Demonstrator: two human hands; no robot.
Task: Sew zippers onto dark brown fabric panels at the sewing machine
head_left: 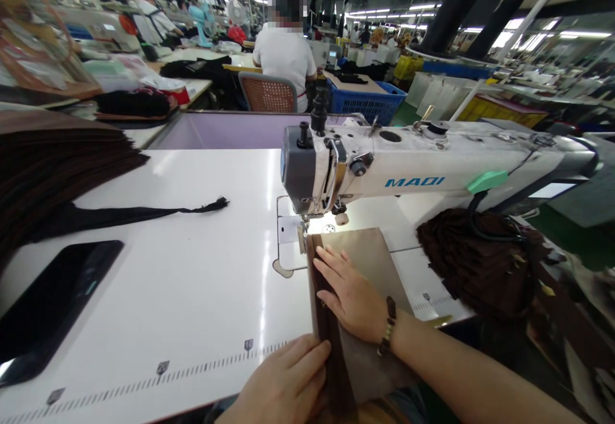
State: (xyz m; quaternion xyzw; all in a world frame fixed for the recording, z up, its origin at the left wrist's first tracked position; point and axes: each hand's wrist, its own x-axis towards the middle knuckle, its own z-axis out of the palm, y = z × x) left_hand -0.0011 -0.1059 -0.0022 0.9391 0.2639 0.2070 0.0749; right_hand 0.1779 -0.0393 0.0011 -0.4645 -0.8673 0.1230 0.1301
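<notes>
A tan fabric panel [372, 251] with a dark brown strip [331, 341] along its left edge lies on the sewing machine table. Its far end reaches the needle area of the white sewing machine [365, 168], where a lamp lights the bed. My right hand [353, 293] rests flat on the panel and strip, fingers stretched toward the needle. Nearer the table's front edge, my left hand [288, 379] pinches the left edge of the brown strip between thumb and fingers. The strip's near end runs down past the table edge.
Stacked dark brown fabric [62, 174] and a black phone [52, 302] lie at the left. A bundle of brown pieces [480, 264] sits right, under the machine arm. Ahead, a person in white [286, 56] sits beside a blue crate [369, 104]. Thread cones [451, 14] stand at upper right.
</notes>
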